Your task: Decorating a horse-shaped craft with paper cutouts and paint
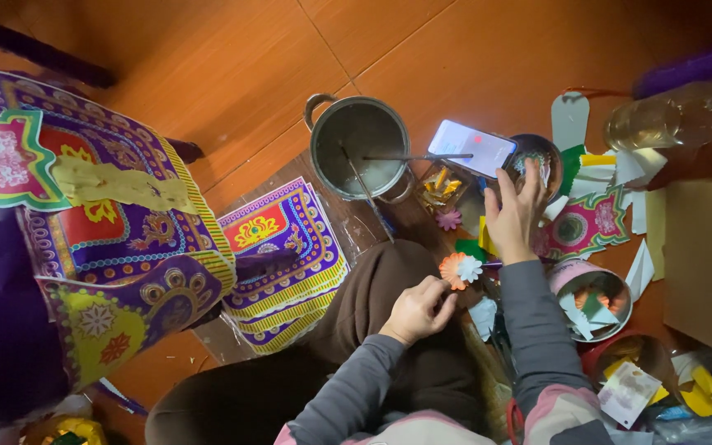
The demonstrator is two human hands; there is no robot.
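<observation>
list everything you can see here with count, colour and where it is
metal pot: one, silver, on the floor at centre, sticks resting in it
phone: one, lit screen, right of the pot
patterned paper sheets: a stack, purple, red and yellow, left of the knee
large patterned paper piece: one, purple, red and green, far left
paper flower: one, orange and white, above the knee
small bowl: one, metal with pink rim, holding paper scraps, right
glass bottle: one, clear, top right
cardboard: one, brown, right edge
left hand: holds the paper flower
right hand: reaches towards the phone, grey sleeve
</observation>
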